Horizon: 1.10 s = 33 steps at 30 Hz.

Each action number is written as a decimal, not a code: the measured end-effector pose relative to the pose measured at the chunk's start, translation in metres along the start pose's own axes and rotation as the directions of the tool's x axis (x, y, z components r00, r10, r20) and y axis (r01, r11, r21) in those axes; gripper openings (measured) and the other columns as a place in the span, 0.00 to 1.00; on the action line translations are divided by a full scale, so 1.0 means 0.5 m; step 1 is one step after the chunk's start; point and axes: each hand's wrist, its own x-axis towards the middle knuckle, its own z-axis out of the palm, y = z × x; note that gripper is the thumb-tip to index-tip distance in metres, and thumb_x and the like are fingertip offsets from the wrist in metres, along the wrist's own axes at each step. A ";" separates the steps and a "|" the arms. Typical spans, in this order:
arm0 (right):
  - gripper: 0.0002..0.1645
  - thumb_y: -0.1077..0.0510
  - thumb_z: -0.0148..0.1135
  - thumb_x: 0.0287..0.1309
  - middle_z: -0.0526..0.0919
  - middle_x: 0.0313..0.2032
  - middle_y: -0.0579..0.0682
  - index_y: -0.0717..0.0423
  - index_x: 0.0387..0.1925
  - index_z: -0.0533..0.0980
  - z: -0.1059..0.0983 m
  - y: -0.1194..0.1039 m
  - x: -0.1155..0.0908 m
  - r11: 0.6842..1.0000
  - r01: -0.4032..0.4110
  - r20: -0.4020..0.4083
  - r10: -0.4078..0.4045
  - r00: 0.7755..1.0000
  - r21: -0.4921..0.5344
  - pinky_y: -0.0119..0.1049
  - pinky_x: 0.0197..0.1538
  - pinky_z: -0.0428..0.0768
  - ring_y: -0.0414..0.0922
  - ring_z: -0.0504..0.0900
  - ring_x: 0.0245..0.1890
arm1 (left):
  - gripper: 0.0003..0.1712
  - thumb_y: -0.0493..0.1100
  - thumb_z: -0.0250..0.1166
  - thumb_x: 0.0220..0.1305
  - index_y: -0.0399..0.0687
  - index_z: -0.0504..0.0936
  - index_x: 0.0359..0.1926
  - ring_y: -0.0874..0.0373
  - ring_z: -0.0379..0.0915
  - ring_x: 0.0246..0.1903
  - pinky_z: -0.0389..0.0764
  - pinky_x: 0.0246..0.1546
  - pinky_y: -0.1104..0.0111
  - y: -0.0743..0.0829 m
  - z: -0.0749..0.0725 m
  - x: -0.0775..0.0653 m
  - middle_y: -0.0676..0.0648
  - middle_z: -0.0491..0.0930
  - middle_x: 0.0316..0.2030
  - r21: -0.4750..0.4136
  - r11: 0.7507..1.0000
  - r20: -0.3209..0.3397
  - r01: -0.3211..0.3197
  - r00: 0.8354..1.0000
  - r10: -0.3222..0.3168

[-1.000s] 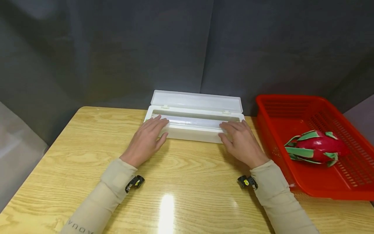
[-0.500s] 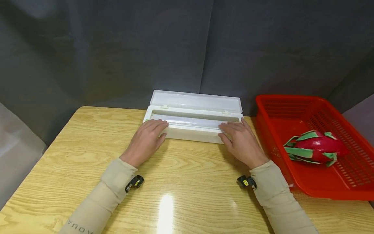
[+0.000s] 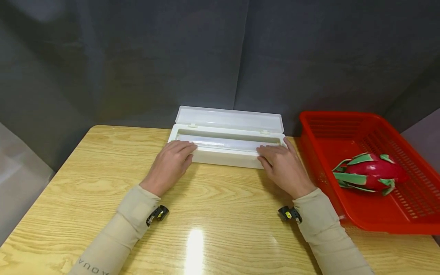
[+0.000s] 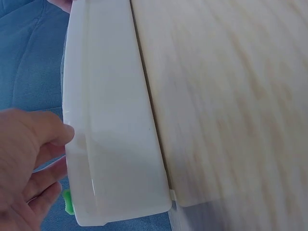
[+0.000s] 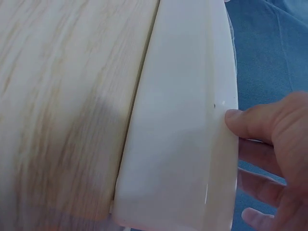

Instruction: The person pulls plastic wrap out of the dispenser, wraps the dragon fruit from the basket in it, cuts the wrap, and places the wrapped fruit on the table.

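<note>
A long white cling film box (image 3: 225,158) lies at the back of the table, its whitish lid (image 3: 229,117) folded back. Inside is a roll of clear-looking film (image 3: 223,142). My left hand (image 3: 168,163) rests on the left end of the front rim, fingers loosely bent over it. At the right end my right hand (image 3: 284,168) lies in much the same way. In the left wrist view the thumb (image 4: 62,132) touches the box's edge, near a small green part (image 4: 68,202). The right thumb (image 5: 237,122) touches the edge in its own view. The hands cover both front corners.
To the right, a red plastic basket (image 3: 324,168) stands close to my right forearm, holding a pink dragon fruit (image 3: 374,170) with green scales. A dark grey curtain (image 3: 165,57) hangs behind the wooden table (image 3: 213,214).
The left hand's fingers have drawn back from over the film roll to the front rim and closed together. The right hand has hardly moved; box and basket stay put.
</note>
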 end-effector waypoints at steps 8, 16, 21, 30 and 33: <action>0.14 0.62 0.74 0.58 0.92 0.47 0.57 0.57 0.47 0.87 -0.004 -0.003 -0.004 1.000 -0.008 -0.016 0.008 1.000 -0.011 0.70 0.73 0.64 0.55 0.91 0.48 | 0.16 0.32 0.73 0.60 0.40 0.88 0.50 0.48 0.86 0.49 0.83 0.60 0.57 0.003 -0.001 0.002 0.42 0.90 0.48 0.011 0.999 -0.020 -0.030 0.999 0.030; 0.13 0.62 0.74 0.58 0.92 0.43 0.56 0.56 0.46 0.88 -0.009 -0.004 -0.001 0.999 0.012 -0.029 -0.013 0.999 -0.035 0.68 0.72 0.66 0.53 0.92 0.43 | 0.15 0.29 0.74 0.58 0.39 0.89 0.48 0.49 0.87 0.46 0.84 0.58 0.58 0.001 -0.002 0.006 0.43 0.91 0.45 -0.006 1.000 -0.032 -0.007 0.999 0.007; 0.12 0.62 0.73 0.59 0.93 0.41 0.56 0.55 0.45 0.89 -0.011 -0.008 0.002 1.000 0.002 -0.033 -0.002 0.999 -0.015 0.68 0.71 0.66 0.53 0.92 0.42 | 0.13 0.28 0.71 0.60 0.40 0.90 0.46 0.50 0.88 0.45 0.85 0.56 0.60 -0.001 -0.007 0.009 0.44 0.92 0.43 -0.024 1.000 -0.036 0.016 0.999 -0.016; 0.09 0.64 0.71 0.59 0.93 0.40 0.57 0.57 0.43 0.87 -0.010 -0.007 0.004 1.000 -0.002 -0.055 0.003 0.998 0.028 0.70 0.70 0.66 0.54 0.91 0.41 | 0.12 0.27 0.67 0.64 0.40 0.89 0.46 0.49 0.88 0.46 0.85 0.57 0.59 -0.009 -0.004 0.014 0.44 0.91 0.44 -0.048 0.998 -0.062 0.027 0.998 -0.030; 0.09 0.64 0.71 0.59 0.92 0.41 0.57 0.57 0.43 0.87 -0.007 -0.006 0.002 0.999 -0.004 -0.058 0.007 0.998 0.037 0.69 0.70 0.66 0.55 0.91 0.41 | 0.11 0.27 0.67 0.65 0.40 0.90 0.44 0.49 0.88 0.45 0.85 0.57 0.59 -0.011 -0.003 0.016 0.44 0.92 0.42 -0.062 0.998 -0.051 0.028 0.998 -0.031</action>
